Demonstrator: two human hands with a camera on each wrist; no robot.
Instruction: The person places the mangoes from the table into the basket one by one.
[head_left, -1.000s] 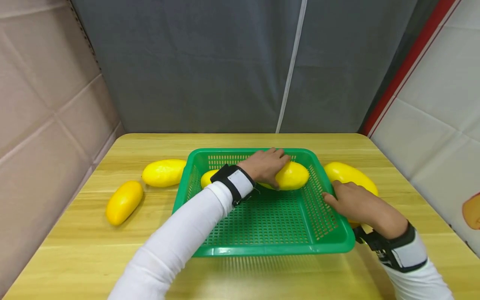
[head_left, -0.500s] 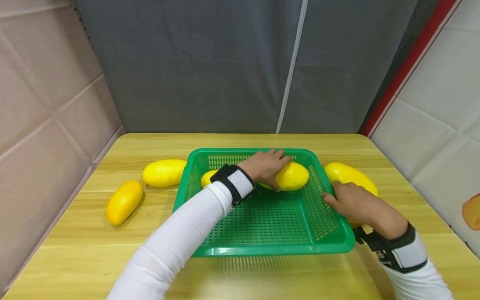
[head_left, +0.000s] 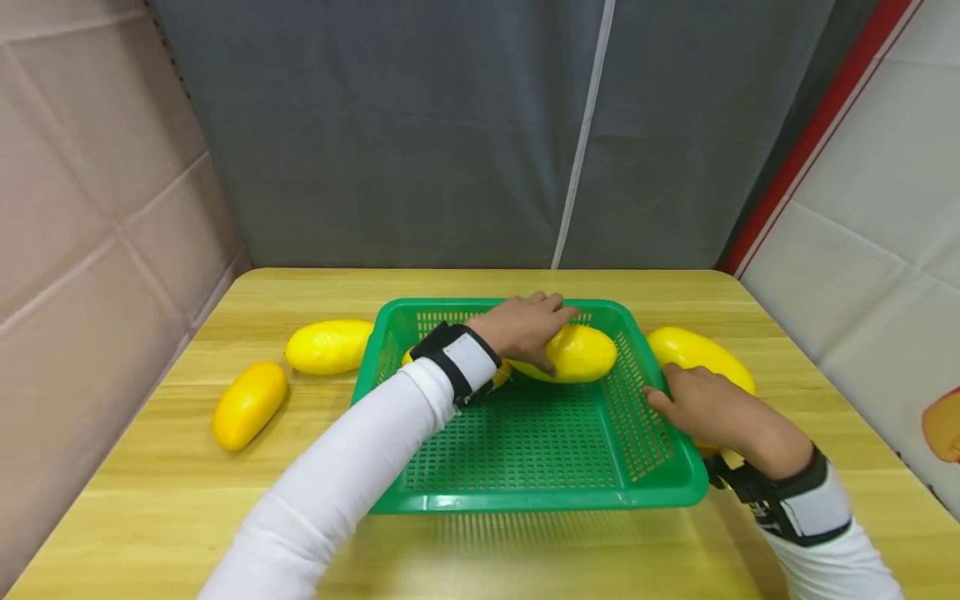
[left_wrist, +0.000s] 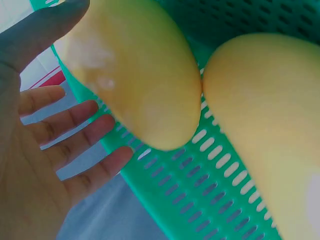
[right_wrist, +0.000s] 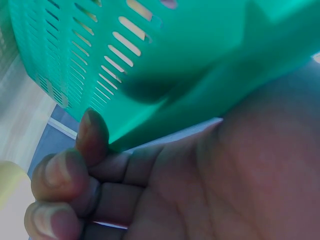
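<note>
Inside the green plastic basket (head_left: 540, 502), two oblong yellow melons lie end to end along the far side. My left hand (head_left: 521, 327) is over the right-hand melon (head_left: 585, 354). In the left wrist view its fingers (left_wrist: 92, 172) are spread and fairly straight beside that melon (left_wrist: 135, 75), the thumb across its top. The other melon (left_wrist: 270, 115) is mostly hidden under my left wrist in the head view. My right hand (head_left: 705, 404) grips the basket's right rim, fingers curled below it, as the right wrist view shows.
Two more melons rest on the wooden table (head_left: 225, 517) left of the basket, one against its side (head_left: 328, 347), the other nearer me (head_left: 250, 406). Right of it, a yellow melon (head_left: 701, 354) is partly behind my right hand. A grey curtain (head_left: 405, 142) backs the table.
My left hand has shifted slightly left and back off the melon, uncovering more of it and of the one beside it. The right hand keeps its grip on the rim.
</note>
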